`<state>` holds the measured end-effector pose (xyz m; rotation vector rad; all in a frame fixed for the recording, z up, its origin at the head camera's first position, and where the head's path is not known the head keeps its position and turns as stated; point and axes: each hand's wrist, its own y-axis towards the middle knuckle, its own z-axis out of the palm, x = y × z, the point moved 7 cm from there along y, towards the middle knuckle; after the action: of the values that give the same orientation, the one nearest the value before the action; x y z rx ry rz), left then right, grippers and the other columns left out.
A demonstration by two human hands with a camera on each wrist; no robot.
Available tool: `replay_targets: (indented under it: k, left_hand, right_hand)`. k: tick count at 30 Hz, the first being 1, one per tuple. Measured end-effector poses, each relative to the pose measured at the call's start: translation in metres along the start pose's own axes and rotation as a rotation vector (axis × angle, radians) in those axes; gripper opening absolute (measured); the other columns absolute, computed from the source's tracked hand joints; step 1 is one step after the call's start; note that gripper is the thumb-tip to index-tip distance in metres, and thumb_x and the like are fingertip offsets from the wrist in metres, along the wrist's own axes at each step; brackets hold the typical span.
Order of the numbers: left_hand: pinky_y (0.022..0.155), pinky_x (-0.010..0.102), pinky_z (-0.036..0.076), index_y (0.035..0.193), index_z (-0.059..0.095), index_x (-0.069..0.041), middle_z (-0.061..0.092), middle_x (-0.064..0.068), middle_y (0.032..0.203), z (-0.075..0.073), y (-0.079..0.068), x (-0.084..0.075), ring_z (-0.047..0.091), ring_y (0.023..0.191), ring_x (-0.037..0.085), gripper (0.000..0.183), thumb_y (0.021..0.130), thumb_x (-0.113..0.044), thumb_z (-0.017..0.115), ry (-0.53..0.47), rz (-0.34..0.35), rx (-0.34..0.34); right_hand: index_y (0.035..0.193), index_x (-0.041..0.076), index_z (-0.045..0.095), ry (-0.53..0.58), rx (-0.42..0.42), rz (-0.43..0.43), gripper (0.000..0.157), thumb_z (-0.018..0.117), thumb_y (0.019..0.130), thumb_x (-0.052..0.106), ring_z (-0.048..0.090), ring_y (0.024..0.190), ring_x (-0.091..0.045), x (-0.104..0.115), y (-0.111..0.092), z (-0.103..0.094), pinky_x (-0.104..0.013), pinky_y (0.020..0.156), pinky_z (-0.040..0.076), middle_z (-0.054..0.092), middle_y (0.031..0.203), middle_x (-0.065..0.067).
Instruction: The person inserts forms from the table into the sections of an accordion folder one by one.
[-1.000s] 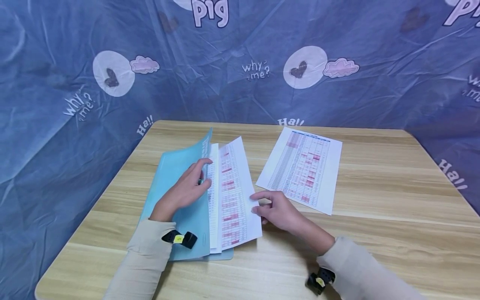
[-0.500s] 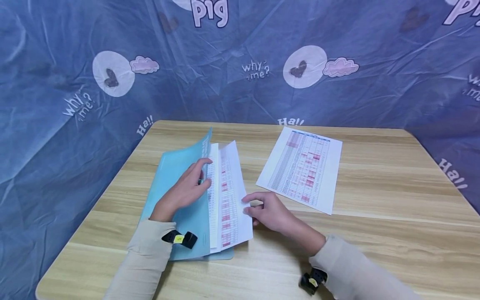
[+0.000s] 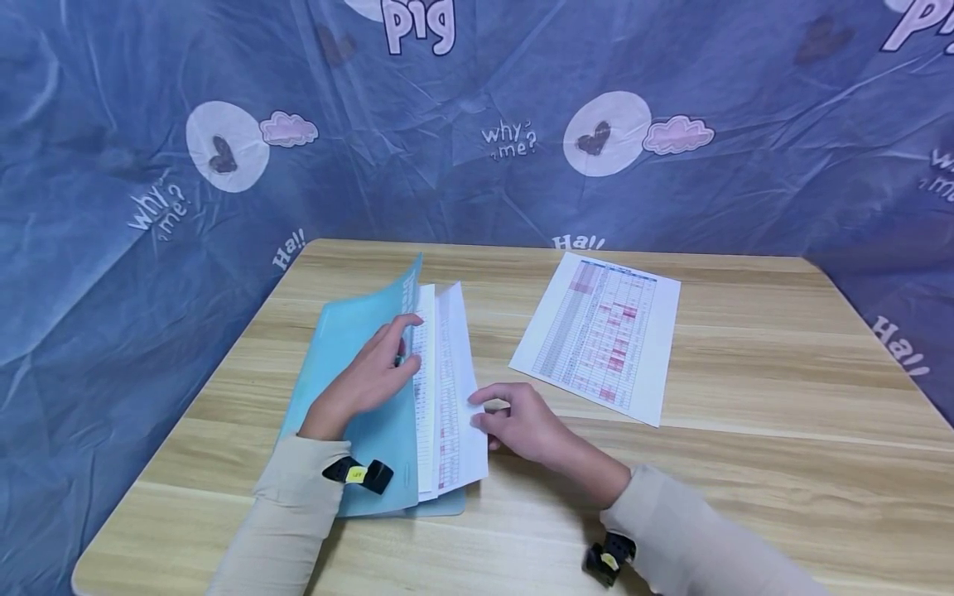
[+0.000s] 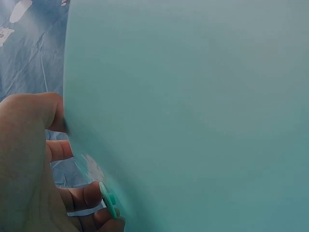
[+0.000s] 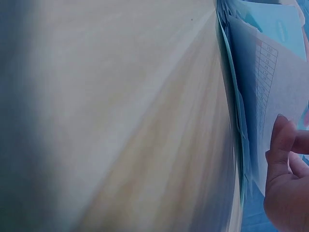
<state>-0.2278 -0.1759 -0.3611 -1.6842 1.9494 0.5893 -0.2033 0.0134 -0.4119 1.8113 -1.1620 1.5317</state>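
Note:
A light-blue document folder [image 3: 339, 331] lies on the left of the table, its front cover raised. My left hand [image 3: 365, 377] grips the cover's free edge, and the left wrist view shows thumb and fingers there beside a small green snap button [image 4: 108, 199]. Inside the folder are white sheets [image 3: 426, 430]. My right hand [image 3: 522, 424] pinches the right edge of a sheet printed with a table [image 3: 465, 397], which stands tilted partly inside the folder. In the right wrist view, this sheet [image 5: 289, 89] shows its grid beside the fingers.
Another printed sheet [image 3: 599, 339] with red-marked cells lies flat at the back, right of the folder. The wooden table [image 3: 745, 397] extends to the right. Behind it hangs a blue patterned cloth [image 3: 447, 182]. Each wrist carries a black strap device [image 3: 358, 474].
My right hand has moved left with the pinched sheet, and less of the sheet now sticks out of the folder. The left hand and the cover have stayed put.

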Motion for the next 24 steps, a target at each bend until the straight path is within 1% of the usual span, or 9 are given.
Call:
replay_targets:
  k: [9, 13, 15, 17, 20, 22, 24]
  left_hand:
    - [0.065, 0.035, 0.039, 0.141, 0.031, -0.022, 0.045, 0.008, 0.101, 0.0, 0.0, 0.001, 0.046, 0.088, 0.023, 0.052, 0.091, -0.027, 0.046, 0.0, -0.01, 0.011]
    - [0.065, 0.035, 0.039, 0.141, 0.031, -0.023, 0.045, 0.007, 0.101, 0.0, 0.0, 0.001, 0.046, 0.088, 0.023, 0.052, 0.091, -0.027, 0.046, -0.001, -0.008, 0.007]
    - [0.065, 0.035, 0.039, 0.14, 0.032, -0.023, 0.045, 0.007, 0.101, 0.0, 0.0, 0.002, 0.046, 0.087, 0.023, 0.051, 0.091, -0.026, 0.046, -0.005, -0.005, 0.001]
    - [0.064, 0.035, 0.039, 0.14, 0.032, -0.022, 0.045, 0.008, 0.1, 0.0, 0.0, 0.001, 0.046, 0.087, 0.023, 0.052, 0.09, -0.026, 0.046, -0.006, 0.005, -0.002]
    - [0.064, 0.035, 0.039, 0.139, 0.032, -0.022, 0.045, 0.008, 0.099, -0.001, 0.001, 0.001, 0.046, 0.086, 0.023, 0.051, 0.09, -0.025, 0.046, -0.008, 0.011, -0.007]
    - [0.064, 0.035, 0.038, 0.139, 0.032, -0.022, 0.045, 0.008, 0.099, -0.001, 0.001, 0.001, 0.046, 0.086, 0.023, 0.051, 0.09, -0.026, 0.046, -0.005, 0.011, -0.006]
    - [0.064, 0.035, 0.039, 0.139, 0.033, -0.023, 0.045, 0.008, 0.1, -0.001, 0.0, 0.002, 0.046, 0.087, 0.023, 0.05, 0.09, -0.026, 0.046, -0.008, 0.003, -0.006]
  right_hand:
    - [0.112, 0.002, 0.065, -0.002, 0.02, -0.007, 0.026, 0.064, 0.086, 0.007, 0.061, 0.058, -0.012, 0.001, 0.004, 0.007, -0.031, 0.057, 0.053, 0.069, 0.09, -0.012]
    - [0.108, 0.001, 0.063, 0.016, 0.037, -0.012, 0.022, 0.062, 0.086, 0.004, 0.06, 0.056, -0.014, 0.003, 0.006, 0.012, -0.03, 0.056, 0.051, 0.069, 0.087, -0.013]
    - [0.108, 0.001, 0.06, 0.038, 0.044, -0.017, 0.022, 0.061, 0.086, 0.002, 0.06, 0.057, -0.014, 0.005, 0.008, 0.015, -0.03, 0.056, 0.051, 0.068, 0.093, -0.014]
    - [0.112, 0.0, 0.056, 0.061, 0.048, -0.023, 0.027, 0.061, 0.086, -0.001, 0.061, 0.06, -0.015, 0.006, 0.009, 0.018, -0.031, 0.056, 0.051, 0.065, 0.1, -0.015]
    - [0.127, 0.001, 0.048, 0.073, 0.045, -0.03, 0.044, 0.062, 0.085, -0.002, 0.063, 0.064, -0.016, 0.008, 0.011, 0.02, -0.033, 0.056, 0.052, 0.06, 0.11, -0.016]
    - [0.136, 0.002, 0.04, 0.071, 0.045, -0.027, 0.057, 0.062, 0.084, -0.002, 0.063, 0.067, -0.016, 0.008, 0.012, 0.021, -0.033, 0.056, 0.053, 0.059, 0.11, -0.017]
    - [0.142, 0.003, 0.033, 0.062, 0.045, -0.019, 0.065, 0.062, 0.084, -0.002, 0.064, 0.067, -0.016, 0.008, 0.013, 0.023, -0.033, 0.056, 0.053, 0.06, 0.111, -0.017]
